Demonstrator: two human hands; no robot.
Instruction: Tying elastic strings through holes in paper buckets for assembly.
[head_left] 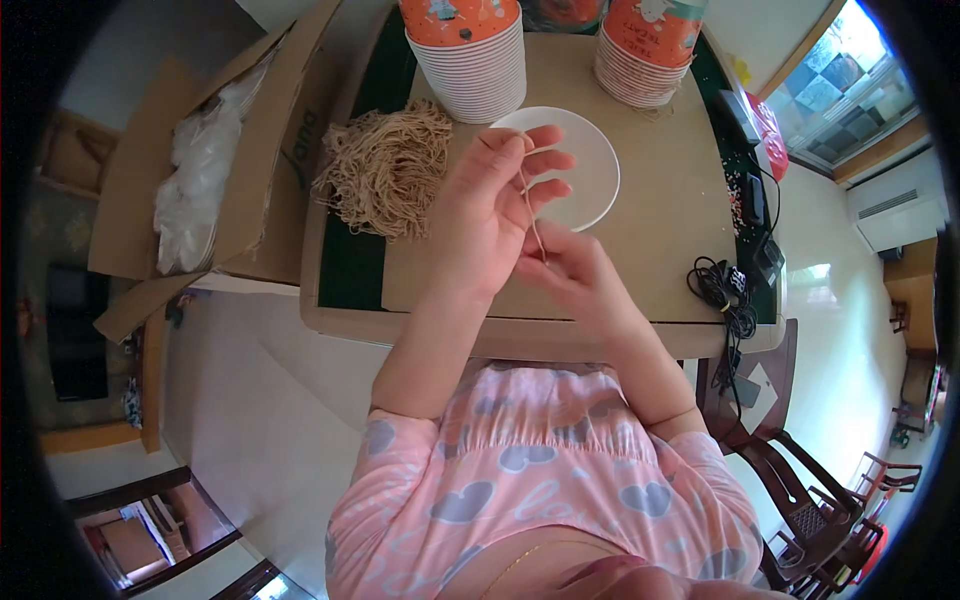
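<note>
I see the left hand [488,200] pinching a thin beige cord [530,203], the right hand [577,268] grasping its near part, before the white bowl [592,178], right of the tan cord bundle [385,170].

Garment [585,505], one: pink cloth, loose cut, short-sleeved. Print: rounded grey hearts [463,502] scattered at varied tilts, with pale looping script [545,491] between. Gathered seam [550,441], one: runs left to right across the front, cloth puckered in fine, closely set ruffles. Far panel [540,390], same print, softly creased. Left sleeve [383,465]: pink, grey heart motif, plain hem near the elbow. Right sleeve [715,490]: matching. Neckline [480,560]: curved, at the near side. Necklace [515,572], one: thin, gold-coloured chain. Left hand [490,200] and right hand [575,265]: bare, forearms likewise
</note>
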